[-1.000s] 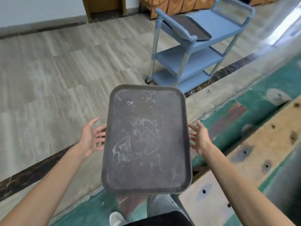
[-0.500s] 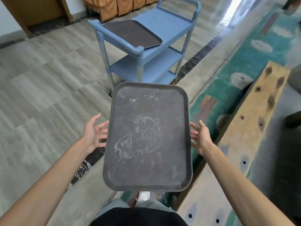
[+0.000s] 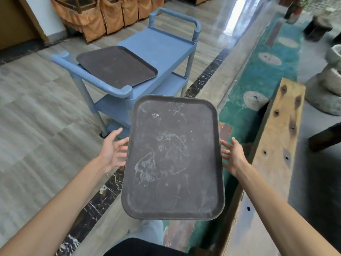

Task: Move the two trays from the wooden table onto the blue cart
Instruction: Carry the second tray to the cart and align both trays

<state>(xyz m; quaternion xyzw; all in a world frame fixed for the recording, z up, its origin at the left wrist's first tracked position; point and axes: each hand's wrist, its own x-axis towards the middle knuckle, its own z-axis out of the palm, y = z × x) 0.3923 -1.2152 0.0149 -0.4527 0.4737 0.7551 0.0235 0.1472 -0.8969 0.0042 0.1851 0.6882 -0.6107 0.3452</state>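
I carry a dark scuffed tray (image 3: 173,157) flat in front of me, long side pointing away. My left hand (image 3: 113,150) supports its left edge and my right hand (image 3: 233,155) its right edge, fingers spread under the rim. Ahead stands the blue cart (image 3: 162,47), its near handle just beyond the carried tray's far left corner. A second dark tray (image 3: 116,65) lies on the near end of the cart's top shelf; the far end of that shelf is bare.
A wooden plank bench (image 3: 276,137) runs along my right. Green painted floor (image 3: 258,76) with stone discs lies between it and the cart. Stone objects (image 3: 330,85) stand at far right. Orange-covered chairs (image 3: 110,13) line the back wall.
I have walked closer to the cart with the tray held in both hands; the cart now looms larger and sits just ahead of the tray. My grip is unchanged.
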